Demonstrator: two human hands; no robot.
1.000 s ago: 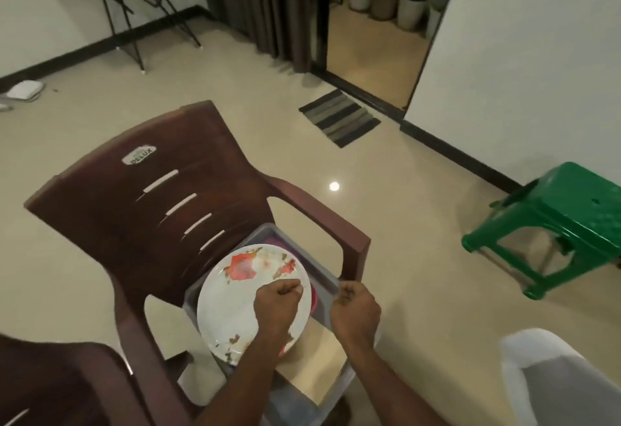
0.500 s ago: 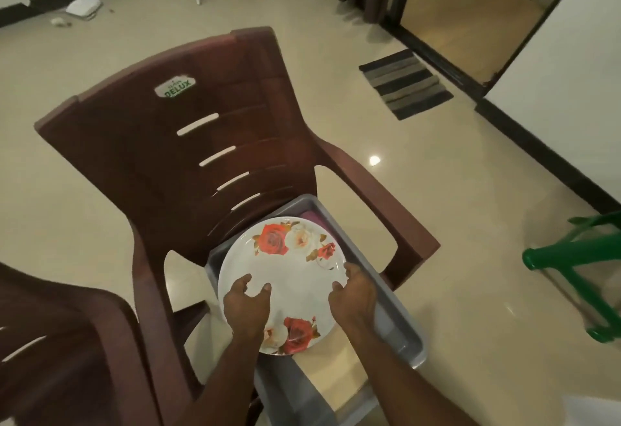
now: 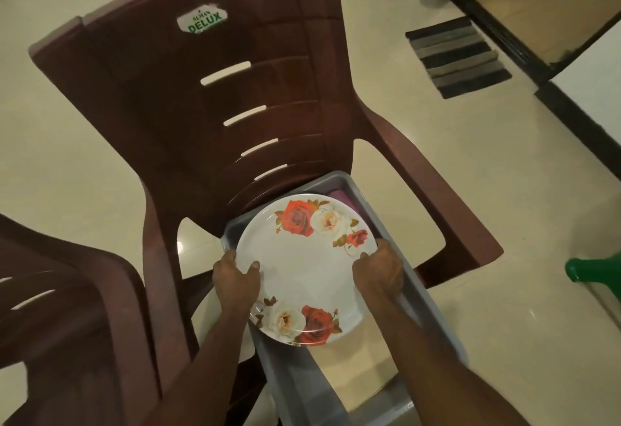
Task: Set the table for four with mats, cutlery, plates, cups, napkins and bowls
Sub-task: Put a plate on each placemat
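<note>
both hands grip a white rose-patterned plate (image 3: pixel 309 271) over a grey bin (image 3: pixel 433 311) on a brown plastic chair (image 3: pixel 208 96).

left hand (image 3: pixel 237 279) curls round the plate's left rim, thumb on top; right hand (image 3: pixel 378 272) clasps the right rim. the bin sits on the chair seat, something pink inside near its far end. a striped doormat (image 3: pixel 457 57) lies on the tiled floor beyond.

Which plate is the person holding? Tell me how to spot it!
Find the big brown chair. On its seat sits a grey bin, and both hands hold the plate over it. It is round and white, with red and cream roses at two edges.
</note>
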